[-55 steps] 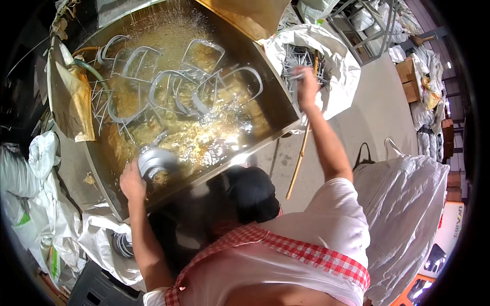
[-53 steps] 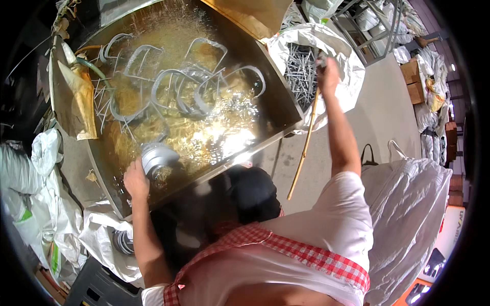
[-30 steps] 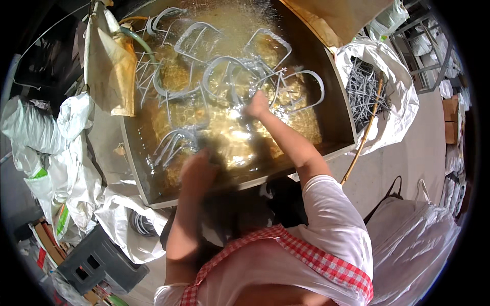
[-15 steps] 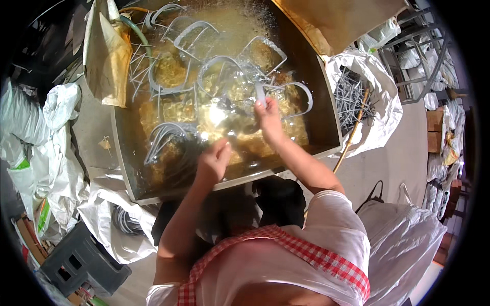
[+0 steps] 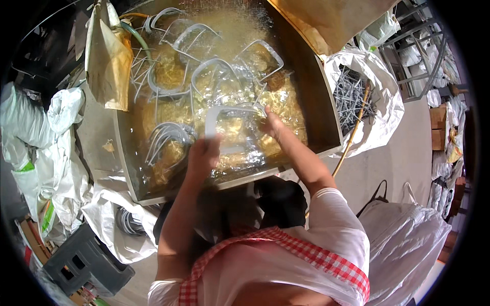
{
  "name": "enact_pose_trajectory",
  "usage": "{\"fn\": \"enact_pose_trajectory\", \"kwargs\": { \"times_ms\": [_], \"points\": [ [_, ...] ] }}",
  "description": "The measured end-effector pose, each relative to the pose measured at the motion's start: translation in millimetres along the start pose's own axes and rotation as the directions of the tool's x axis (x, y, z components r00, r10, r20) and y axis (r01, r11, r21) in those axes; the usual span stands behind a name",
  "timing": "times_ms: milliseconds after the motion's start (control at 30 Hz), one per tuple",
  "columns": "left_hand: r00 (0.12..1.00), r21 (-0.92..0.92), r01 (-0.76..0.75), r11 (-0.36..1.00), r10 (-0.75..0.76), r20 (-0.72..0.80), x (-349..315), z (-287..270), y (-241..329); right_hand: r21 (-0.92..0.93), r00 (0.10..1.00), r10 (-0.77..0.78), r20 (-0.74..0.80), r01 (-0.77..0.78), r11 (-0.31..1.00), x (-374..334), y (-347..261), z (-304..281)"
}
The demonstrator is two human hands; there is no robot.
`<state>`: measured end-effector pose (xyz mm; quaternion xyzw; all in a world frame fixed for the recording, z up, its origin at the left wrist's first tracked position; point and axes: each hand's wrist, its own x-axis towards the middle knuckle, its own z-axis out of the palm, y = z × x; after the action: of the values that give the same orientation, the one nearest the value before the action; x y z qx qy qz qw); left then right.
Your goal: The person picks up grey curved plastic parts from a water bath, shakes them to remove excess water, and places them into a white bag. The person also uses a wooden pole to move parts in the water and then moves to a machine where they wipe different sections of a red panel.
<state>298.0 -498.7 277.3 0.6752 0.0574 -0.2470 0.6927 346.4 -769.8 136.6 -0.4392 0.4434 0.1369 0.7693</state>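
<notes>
Bent pale strip (image 5: 211, 121) held btwn both hands, low over the near part of the water-filled metal tub (image 5: 312, 97). L hand (image 5: 204, 150): closed round the strip's L end; thumb blurred. R hand (image 5: 272, 122): fingers pinching its R end. Change vs. approx. half a sec. ago: strip was in R hand only, farther R, w/ L hand empty; now drawn nearer the person & spanning both hands. Meaning (judged): work has gone from one-handed pick-up to two-handed control, so strip's angle can be set from either end. Bunched strips (image 5: 171, 133) unchanged in tub's near-L corner; other hoops (image 5: 203, 66) lie behind, partly in water. R of tub: white sack (image 5: 390, 122) w/ grey metal rods (image 5: 349, 97) & a thin wooden stick (image 5: 357, 120).
</notes>
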Motion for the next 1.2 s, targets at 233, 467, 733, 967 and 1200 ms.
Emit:
{"fn": "enact_pose_trajectory", "kwargs": {
  "times_ms": [233, 467, 733, 967, 1200],
  "points": [
    [0.996, 0.198, -0.084, 0.977, 0.076, 0.051, -8.3, -19.9, 4.8, 0.645, 0.959, -0.184, -0.216, 0.282, 0.710, 55.5, -26.1, -39.5],
    [0.957, 0.858, -0.216, 0.466, 0.277, 0.091, -13.7, -4.4, -11.2, 0.190, 0.604, -0.568, -0.559, 0.760, 0.621, 6.9, -75.7, -22.8],
    [0.896, 0.147, -0.441, 0.885, 0.444, 0.015, 3.3, 23.9, -20.2, -0.306, 0.604, -0.729, 0.321, 0.795, 0.523, -109.8, -15.9, 54.4],
    [0.969, 0.043, -0.225, 0.973, 0.228, -0.097, 9.4, 4.2, -7.1, -0.336, 0.642, -0.449, 0.621, 0.736, 0.588, -139.0, -16.0, 99.0],
    [0.984, -0.654, -0.164, 0.738, 0.167, -0.058, -4.1, -13.6, 6.0, -0.238, 0.959, -0.247, -0.137, 0.211, 0.948, -19.2, 11.6, 16.8]
  ]
}}
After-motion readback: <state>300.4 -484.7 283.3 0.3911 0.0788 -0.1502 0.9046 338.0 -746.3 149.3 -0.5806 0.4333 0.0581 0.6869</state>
